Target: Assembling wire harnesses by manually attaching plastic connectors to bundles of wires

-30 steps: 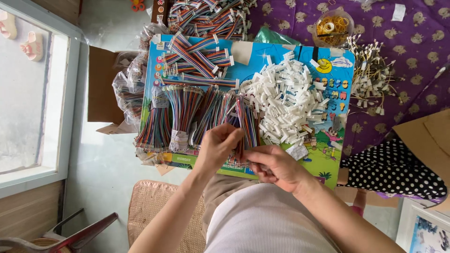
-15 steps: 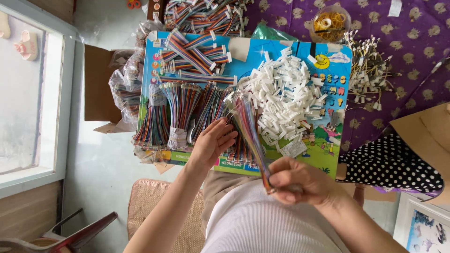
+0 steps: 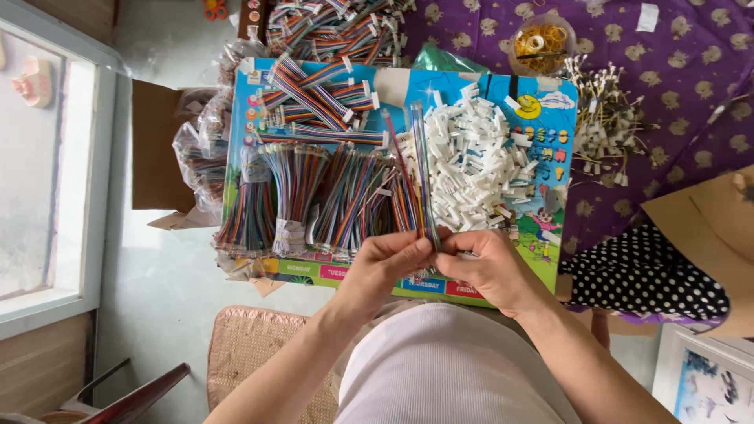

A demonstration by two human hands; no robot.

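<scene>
A thin bundle of multicoloured ribbon wires (image 3: 420,173) was pinched at its lower end between the left hand (image 3: 385,263) and the right hand (image 3: 487,267), both closed narrowly on it, above the near edge of a bright printed board (image 3: 542,102). The strands stood upright over the board. Banded wire bundles (image 3: 298,196) crowded the left side, a heap of small white plastic connectors (image 3: 479,157) the right; little bare room was left. A purple patterned cloth (image 3: 667,71) lay beyond.
</scene>
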